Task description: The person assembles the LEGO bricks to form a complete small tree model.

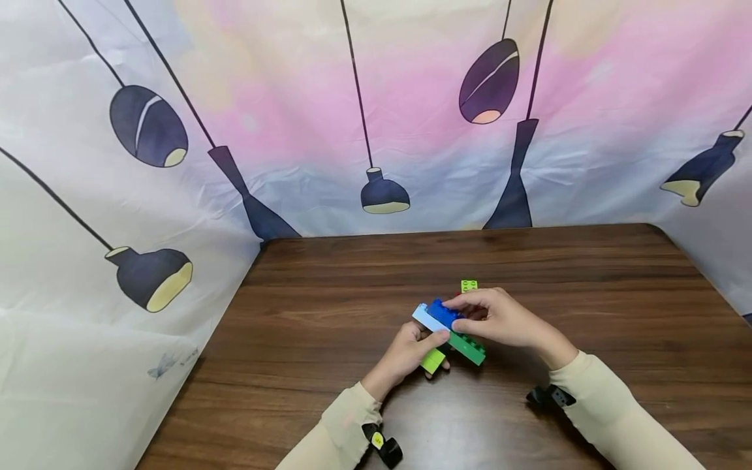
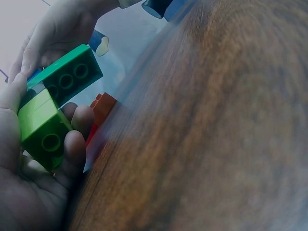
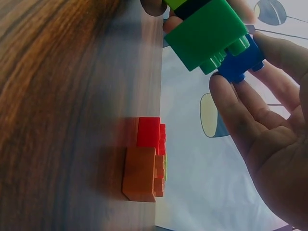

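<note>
My left hand (image 1: 405, 352) grips a joined stack of toy building bricks above the table. The stack has a lime green brick (image 1: 432, 361) underneath, with a light blue brick (image 1: 431, 319) and a long dark green brick (image 1: 467, 349) set across it. A black piece (image 3: 191, 6) shows between lime and dark green in the right wrist view. With thumb and fingers my right hand (image 1: 501, 318) pinches a blue brick (image 1: 442, 313) on top of the stack, beside the dark green studs. Whether the blue brick is fully seated I cannot tell.
On the wooden table (image 1: 329, 294) behind the hands lie an orange brick (image 3: 139, 174), a red brick (image 3: 148, 132) and a lime green brick (image 1: 469, 285), mostly hidden by my right hand in the head view. A cloth printed with lamps (image 1: 384, 196) hangs around the table.
</note>
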The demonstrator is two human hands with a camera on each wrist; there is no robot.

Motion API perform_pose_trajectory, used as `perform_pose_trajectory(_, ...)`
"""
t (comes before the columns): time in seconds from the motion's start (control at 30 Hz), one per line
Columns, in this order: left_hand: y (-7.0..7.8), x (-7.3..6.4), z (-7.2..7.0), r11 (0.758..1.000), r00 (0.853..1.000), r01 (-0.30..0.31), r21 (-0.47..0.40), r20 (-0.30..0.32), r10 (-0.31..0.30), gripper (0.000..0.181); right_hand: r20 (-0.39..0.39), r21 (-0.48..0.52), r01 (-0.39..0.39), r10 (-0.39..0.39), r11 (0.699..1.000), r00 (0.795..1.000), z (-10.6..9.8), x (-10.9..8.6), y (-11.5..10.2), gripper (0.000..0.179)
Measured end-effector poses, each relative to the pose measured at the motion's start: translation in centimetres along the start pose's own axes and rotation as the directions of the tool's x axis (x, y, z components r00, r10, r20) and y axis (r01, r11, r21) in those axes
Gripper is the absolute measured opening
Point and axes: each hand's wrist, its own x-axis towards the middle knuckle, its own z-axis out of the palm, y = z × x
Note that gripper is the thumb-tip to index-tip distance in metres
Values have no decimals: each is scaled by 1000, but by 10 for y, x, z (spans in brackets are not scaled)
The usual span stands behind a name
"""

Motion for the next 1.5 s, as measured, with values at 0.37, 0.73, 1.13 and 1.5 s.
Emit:
perform_pose_trajectory(0.37,-1,-1,0,1000,1000,-9,-26,1,9,45,6,19,-20,20,1000,1000,2,0,-3,34)
perform_pose_trajectory(0.73,-2,0,0,999,1000,-17,-49,5,18,44,10,18,-11,11,1000,1000,1,0,0,34)
perform_pose_trajectory(1.13,-4,0,1,999,1000,-16,-38,1,16,43,13,28,-13,13,1000,1000,2,-1,-1,34)
perform_pose_trajectory(1.5,-4,1,2,999,1000,-17,-31,-13,16,43,2,23,-3,3,1000,1000,3,-2,-2,32)
